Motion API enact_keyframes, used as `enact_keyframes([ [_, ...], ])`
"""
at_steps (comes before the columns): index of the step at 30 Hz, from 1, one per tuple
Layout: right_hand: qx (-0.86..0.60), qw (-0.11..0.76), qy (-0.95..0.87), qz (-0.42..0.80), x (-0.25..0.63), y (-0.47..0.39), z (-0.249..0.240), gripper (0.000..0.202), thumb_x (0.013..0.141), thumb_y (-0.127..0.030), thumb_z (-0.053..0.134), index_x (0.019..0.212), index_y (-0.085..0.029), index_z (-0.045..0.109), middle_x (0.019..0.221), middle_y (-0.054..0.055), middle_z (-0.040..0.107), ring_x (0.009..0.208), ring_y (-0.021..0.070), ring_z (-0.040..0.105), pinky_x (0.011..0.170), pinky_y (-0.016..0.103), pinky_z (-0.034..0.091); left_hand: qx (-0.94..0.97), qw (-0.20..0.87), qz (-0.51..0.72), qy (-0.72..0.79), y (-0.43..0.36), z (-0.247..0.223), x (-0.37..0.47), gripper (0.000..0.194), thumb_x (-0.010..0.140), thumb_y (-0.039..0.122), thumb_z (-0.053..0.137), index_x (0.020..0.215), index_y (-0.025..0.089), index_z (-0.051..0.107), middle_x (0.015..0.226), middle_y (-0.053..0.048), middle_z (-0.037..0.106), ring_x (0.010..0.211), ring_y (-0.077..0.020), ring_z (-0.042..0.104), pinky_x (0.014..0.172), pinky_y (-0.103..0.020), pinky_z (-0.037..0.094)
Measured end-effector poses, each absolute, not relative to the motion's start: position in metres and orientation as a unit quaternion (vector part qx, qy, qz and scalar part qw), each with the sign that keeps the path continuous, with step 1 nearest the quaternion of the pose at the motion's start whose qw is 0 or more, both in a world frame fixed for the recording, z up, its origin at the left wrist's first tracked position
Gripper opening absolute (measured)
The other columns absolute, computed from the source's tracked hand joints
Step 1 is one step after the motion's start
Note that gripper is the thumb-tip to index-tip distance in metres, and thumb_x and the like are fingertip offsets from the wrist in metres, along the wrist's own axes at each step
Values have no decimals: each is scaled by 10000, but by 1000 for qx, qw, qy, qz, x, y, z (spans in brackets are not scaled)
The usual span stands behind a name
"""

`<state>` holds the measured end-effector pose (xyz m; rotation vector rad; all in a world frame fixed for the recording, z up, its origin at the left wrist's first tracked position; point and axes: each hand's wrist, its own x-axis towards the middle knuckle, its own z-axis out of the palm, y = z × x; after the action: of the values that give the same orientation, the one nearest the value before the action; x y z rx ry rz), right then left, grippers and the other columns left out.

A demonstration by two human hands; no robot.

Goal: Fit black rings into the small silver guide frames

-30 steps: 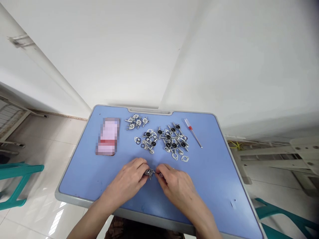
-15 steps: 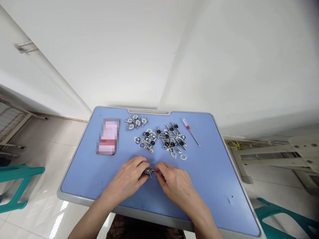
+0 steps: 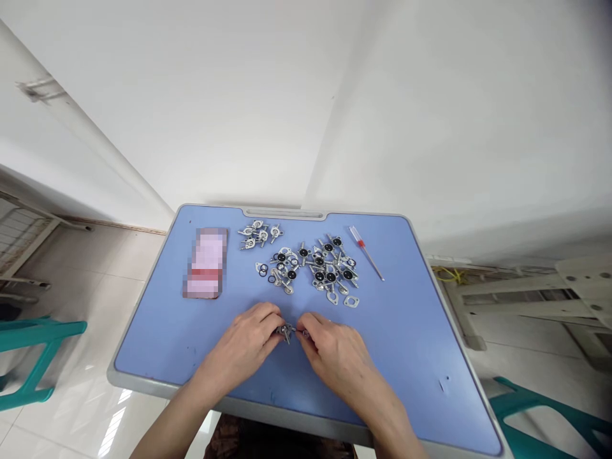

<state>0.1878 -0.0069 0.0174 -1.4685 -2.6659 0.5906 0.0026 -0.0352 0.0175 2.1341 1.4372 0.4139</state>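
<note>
My left hand [image 3: 248,338] pinches a small metal valve-like part [image 3: 285,330] above the blue table [image 3: 406,357], near its front edge. Close beside it, my right hand [image 3: 332,347] has its fingers pressed together on a small item, mostly hidden, whose tip points at the metal part. Beyond my hands lies a pile of metal parts with black discs [image 3: 331,276], with flat metal plates [image 3: 351,301] and black rings [image 3: 271,279] around it. A separate group of metal parts [image 3: 262,236] sits at the back left.
A phone-like blurred object [image 3: 205,264] lies on the table's left side. At the back right is a screwdriver [image 3: 370,260] with a clear and red handle. Green stools [image 3: 41,363] stand on both sides, and a white wall [image 3: 239,102] rises behind the table.
The metal part in my left hand has tilted slightly. Both hands stay close together in nearly the same place, and the view has shifted a little.
</note>
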Motion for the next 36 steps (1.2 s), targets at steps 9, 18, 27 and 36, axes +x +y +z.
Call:
enact_keyframes([
  [9, -469, 22, -863, 188, 187, -8, 18, 150, 858, -80, 451, 779, -186, 522, 746, 3, 648, 560, 132, 575, 490, 273, 201, 799, 252, 140, 527, -36, 18, 4, 107, 903, 138, 497, 980, 185, 554, 1044, -36, 576, 965, -172, 565, 809, -318, 494],
  [18, -466, 39, -857, 218, 194, -6, 13, 105, 886, -156, 474, 821, -212, 534, 727, -15, 656, 568, 146, 584, 500, 268, 217, 796, 266, 147, 523, -34, 19, 3, 91, 918, 161, 487, 961, 189, 561, 1016, -25, 576, 951, -162, 564, 800, -299, 486],
  [27, -445, 62, -861, 237, 200, -9, 17, 98, 890, -163, 468, 833, -219, 526, 736, -24, 637, 572, 137, 582, 508, 265, 246, 805, 260, 133, 516, -35, 19, 4, 85, 904, 129, 502, 956, 178, 547, 1020, -24, 566, 933, -160, 557, 797, -300, 486],
  [36, -451, 47, -860, 233, 200, -10, 17, 91, 887, -165, 487, 829, -216, 536, 748, -18, 642, 596, 147, 603, 512, 265, 247, 797, 273, 142, 519, -34, 17, 4, 89, 906, 139, 501, 958, 188, 553, 1014, -28, 573, 924, -162, 564, 791, -297, 486],
])
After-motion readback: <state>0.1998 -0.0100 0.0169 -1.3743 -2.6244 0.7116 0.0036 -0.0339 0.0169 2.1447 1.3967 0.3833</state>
